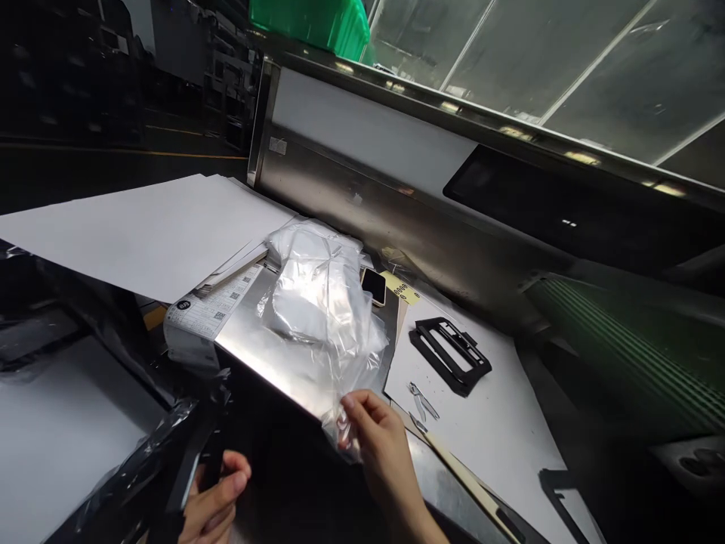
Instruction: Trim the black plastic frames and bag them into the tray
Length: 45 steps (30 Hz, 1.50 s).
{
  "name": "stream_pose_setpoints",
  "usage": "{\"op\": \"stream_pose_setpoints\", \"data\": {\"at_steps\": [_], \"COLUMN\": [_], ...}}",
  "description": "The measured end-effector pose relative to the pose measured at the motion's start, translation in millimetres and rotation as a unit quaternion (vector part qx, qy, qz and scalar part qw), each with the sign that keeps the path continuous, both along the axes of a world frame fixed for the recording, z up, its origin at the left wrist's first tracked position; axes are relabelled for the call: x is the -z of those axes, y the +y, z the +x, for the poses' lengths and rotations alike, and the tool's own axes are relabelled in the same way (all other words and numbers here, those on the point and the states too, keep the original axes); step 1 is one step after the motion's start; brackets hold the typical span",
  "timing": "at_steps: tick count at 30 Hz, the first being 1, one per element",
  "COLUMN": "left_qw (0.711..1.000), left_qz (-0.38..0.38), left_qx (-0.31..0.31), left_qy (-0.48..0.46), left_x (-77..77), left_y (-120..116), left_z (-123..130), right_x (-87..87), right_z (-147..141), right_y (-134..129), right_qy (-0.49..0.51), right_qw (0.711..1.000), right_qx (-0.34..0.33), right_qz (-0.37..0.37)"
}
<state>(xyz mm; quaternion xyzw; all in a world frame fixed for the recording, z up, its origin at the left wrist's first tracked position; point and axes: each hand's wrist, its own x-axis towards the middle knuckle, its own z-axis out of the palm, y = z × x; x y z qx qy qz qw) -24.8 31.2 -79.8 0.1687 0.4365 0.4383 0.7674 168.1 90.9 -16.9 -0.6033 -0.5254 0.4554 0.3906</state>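
Note:
My right hand (377, 431) pinches the lower corner of a clear plastic bag (345, 363), which holds a folded white item (306, 287) and lies across a stainless steel sheet (266, 351). At the bottom left, my left hand (215, 495) is curled against a black bar (195, 465) wrapped in clear film. Whether it grips the bar, I cannot tell. To the right of the bag, a black rectangular frame (450, 355) and small metal snips (422, 400) rest on white paper (498, 423).
A stack of large white sheets (141, 234) lies at the left, beside a printed label sheet (212, 306). A phone (374, 285) and a yellow tag (401, 289) sit beyond the bag. A steel backboard (362, 166) rises behind, with a green bin (309, 19) above.

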Motion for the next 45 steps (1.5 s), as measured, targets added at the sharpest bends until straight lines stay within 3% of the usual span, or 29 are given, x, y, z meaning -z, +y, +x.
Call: {"op": "stream_pose_setpoints", "data": {"at_steps": [3,7,13,16,20,25,28,34,40,43,45], "left_qw": [1.0,0.999,0.996,0.994,0.988,0.966,0.947,0.904,0.87,0.865,0.87], "left_qz": [-0.005,-0.038,-0.061,-0.064,-0.072,-0.021,0.031,0.083,0.08,0.07,0.057], "left_qx": [0.006,0.027,0.057,0.073,0.073,0.11,0.146,0.277,0.402,0.41,0.388], "left_qy": [-0.008,0.004,0.023,0.041,0.118,0.231,0.286,0.314,0.273,0.282,0.3], "left_x": [-10.9,-19.2,-20.2,-14.1,0.2,22.6,24.1,10.6,31.8,37.5,36.3], "left_y": [-3,-13,-25,-28,-26,-15,-11,-9,4,3,-3], "left_z": [15,19,11,5,-14,-34,-44,-42,-6,-6,-14], "right_x": [11.8,27.5,42.0,48.1,61.1,74.2,76.5,84.6,71.2,63.6,68.9], "right_z": [-24,-37,-41,-37,-20,-4,4,11,7,19,30], "right_y": [-51,-80,-91,-95,-96,-99,-95,-80,-83,-96,-113], "right_qy": [0.039,0.054,0.134,0.217,0.342,0.431,0.442,0.361,0.167,0.047,-0.017], "right_qw": [0.998,0.996,0.987,0.972,0.929,0.881,0.876,0.923,0.977,0.987,0.989], "right_qx": [-0.029,-0.062,-0.074,-0.024,0.061,0.044,0.047,0.042,-0.106,-0.146,-0.144], "right_qz": [-0.026,-0.023,-0.059,-0.088,-0.128,-0.193,-0.186,-0.129,-0.084,-0.05,-0.036]}}
